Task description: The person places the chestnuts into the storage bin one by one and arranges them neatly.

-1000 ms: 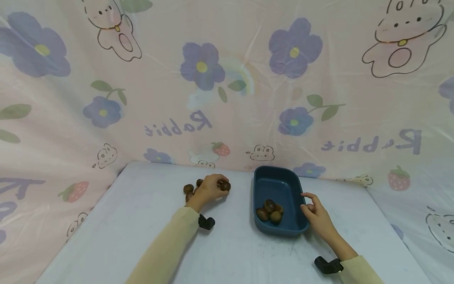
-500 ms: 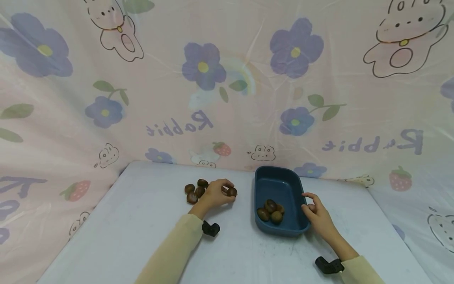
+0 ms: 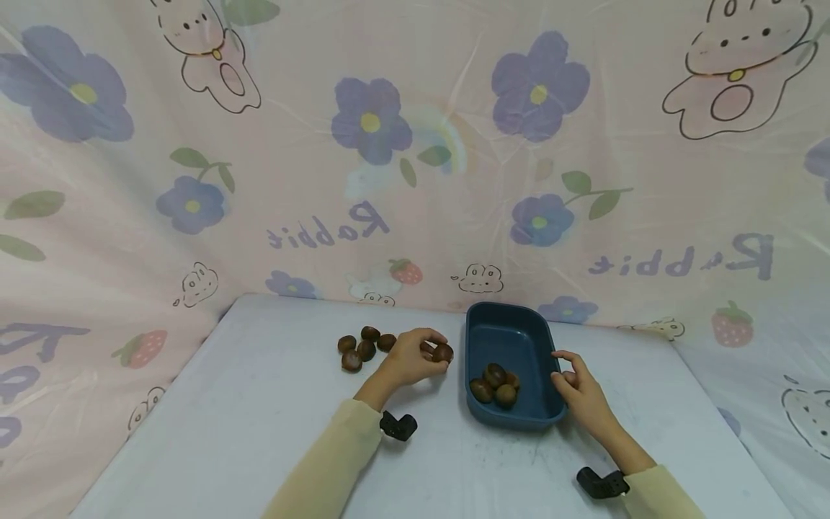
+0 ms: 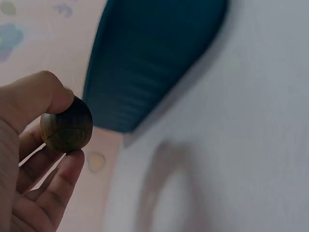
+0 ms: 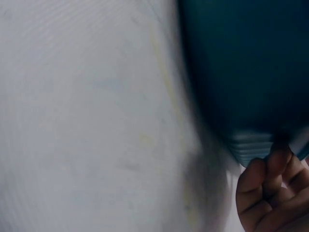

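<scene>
My left hand pinches a brown chestnut between thumb and fingertips, just left of the blue box. The left wrist view shows this chestnut up close, with the thumb on top and a fingertip below. My right hand holds the right side of the blue box, thumb and index finger at its rim. In the right wrist view, curled fingers touch the box's side wall. Several chestnuts lie in the box's near left part. On the table to the left sits a loose group of chestnuts.
A white table carries everything. Behind it hangs a pale cloth printed with flowers and rabbits. Each wrist wears a small black camera, the left one and the right one.
My left hand has moved right, away from the chestnut group and towards the box, carrying one chestnut. More of the group now shows. The right hand and the box have stayed put.
</scene>
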Demonstrator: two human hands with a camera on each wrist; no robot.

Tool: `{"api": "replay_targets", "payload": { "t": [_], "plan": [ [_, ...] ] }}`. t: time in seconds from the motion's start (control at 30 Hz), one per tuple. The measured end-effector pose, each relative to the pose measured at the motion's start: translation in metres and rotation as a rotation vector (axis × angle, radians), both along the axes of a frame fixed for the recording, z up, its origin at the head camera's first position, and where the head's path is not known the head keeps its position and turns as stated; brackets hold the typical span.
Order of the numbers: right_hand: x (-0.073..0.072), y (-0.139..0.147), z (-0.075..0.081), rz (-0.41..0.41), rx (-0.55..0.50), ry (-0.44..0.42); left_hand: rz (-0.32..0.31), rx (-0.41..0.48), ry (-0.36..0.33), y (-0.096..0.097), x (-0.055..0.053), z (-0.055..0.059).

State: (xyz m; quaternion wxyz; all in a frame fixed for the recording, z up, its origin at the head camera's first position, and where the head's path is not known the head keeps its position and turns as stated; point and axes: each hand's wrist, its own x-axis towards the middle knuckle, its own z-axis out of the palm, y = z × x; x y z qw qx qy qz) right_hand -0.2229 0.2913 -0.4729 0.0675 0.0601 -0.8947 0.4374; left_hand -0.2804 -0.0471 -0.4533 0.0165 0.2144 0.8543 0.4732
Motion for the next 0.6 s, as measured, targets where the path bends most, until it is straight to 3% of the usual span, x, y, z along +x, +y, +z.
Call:
{"api": "replay_targets", "payload": {
  "t": [0.3,0.6],
  "plan": [
    [0.002,-0.001,0.001,0.011,-0.004,0.012,-0.111,0.030,0.062,0.025,0.015,0.020],
    [0.001,0.000,-0.001,-0.006,0.004,-0.005,-0.183,-0.043,0.080,0.049,0.021,0.025]
  ]
}}
